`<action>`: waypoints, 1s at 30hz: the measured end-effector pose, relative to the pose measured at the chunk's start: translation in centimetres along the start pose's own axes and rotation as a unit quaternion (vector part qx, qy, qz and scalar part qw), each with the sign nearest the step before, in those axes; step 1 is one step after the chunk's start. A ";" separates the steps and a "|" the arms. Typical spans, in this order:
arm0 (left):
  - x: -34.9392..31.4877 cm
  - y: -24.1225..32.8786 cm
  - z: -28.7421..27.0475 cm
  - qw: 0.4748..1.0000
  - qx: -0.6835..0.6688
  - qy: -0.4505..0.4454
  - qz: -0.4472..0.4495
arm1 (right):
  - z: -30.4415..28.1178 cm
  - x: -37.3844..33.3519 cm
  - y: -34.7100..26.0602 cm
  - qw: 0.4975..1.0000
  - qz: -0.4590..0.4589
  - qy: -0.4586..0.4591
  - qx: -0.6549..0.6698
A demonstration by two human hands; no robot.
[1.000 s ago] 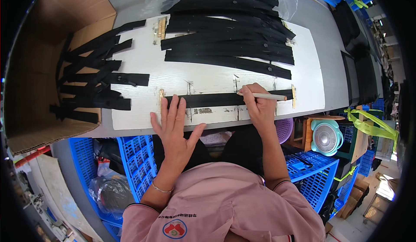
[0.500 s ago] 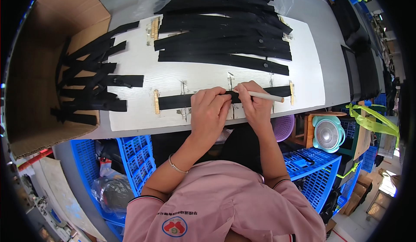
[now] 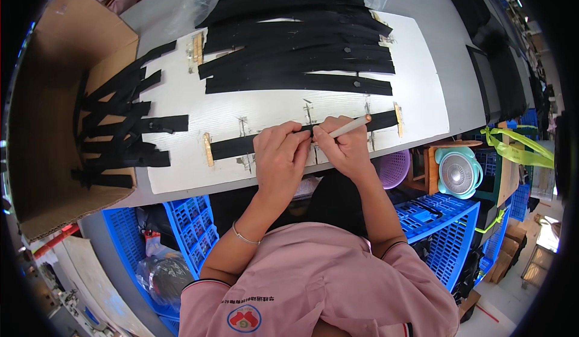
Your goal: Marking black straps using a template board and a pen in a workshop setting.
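One black zipper-like strip [image 3: 234, 148] lies lengthwise across a white board [image 3: 416, 104], between two small tan end blocks. My left hand [image 3: 280, 156] is closed, its bent fingers pressing the strip down near its middle. Close beside it, my right hand [image 3: 345, 147] grips a white pen-like stick [image 3: 353, 126] between thumb and fingers. The stick's tip meets the strip near my left fingertips, though the fingers partly hide the contact. Its rear end slants up to the right. Dark marks cross the board above and below the strip.
Many similar black strips [image 3: 295, 41] lie layered on the board's far part. At the left, a cardboard box [image 3: 45, 95] lies open with more strips [image 3: 129, 114] spilling out. Blue crates [image 3: 449, 240], a purple basket [image 3: 395, 169] and a small turquoise fan [image 3: 458, 173] sit below the table's front edge.
The pen-like stick's rear end has tipped upward, and its tip stays at the strip near my left fingers. The whole view has turned slightly. A person's pink clothing shows more at the upper left.
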State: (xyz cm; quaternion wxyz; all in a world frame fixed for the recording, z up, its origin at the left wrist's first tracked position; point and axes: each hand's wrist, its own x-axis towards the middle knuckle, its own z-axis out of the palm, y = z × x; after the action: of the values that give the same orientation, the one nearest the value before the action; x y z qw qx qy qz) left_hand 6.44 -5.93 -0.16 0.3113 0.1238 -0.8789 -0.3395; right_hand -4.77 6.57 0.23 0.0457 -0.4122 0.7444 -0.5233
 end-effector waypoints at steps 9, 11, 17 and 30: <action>-0.1 0.2 -0.4 1.000 0.006 -0.011 -0.010 | -5.9 -1.0 0.0 0.966 0.126 0.143 0.176; -0.2 0.2 -0.3 1.000 0.005 -0.011 -0.005 | -7.8 -0.8 1.4 0.968 0.174 0.163 0.077; 0.0 0.5 -0.1 1.000 0.019 -0.014 -0.003 | -9.0 -1.9 2.9 0.965 0.199 0.134 0.104; 2.6 4.7 6.4 0.993 -0.011 -0.077 0.087 | -8.4 -1.9 3.7 0.981 0.136 0.127 0.059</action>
State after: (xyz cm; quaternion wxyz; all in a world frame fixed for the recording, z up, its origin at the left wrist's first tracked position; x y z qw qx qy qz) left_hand 0.37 -0.20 0.54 0.2727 0.0173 -0.9038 -0.3293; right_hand -9.79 14.51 0.26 0.0460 -0.2343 0.7607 -0.6036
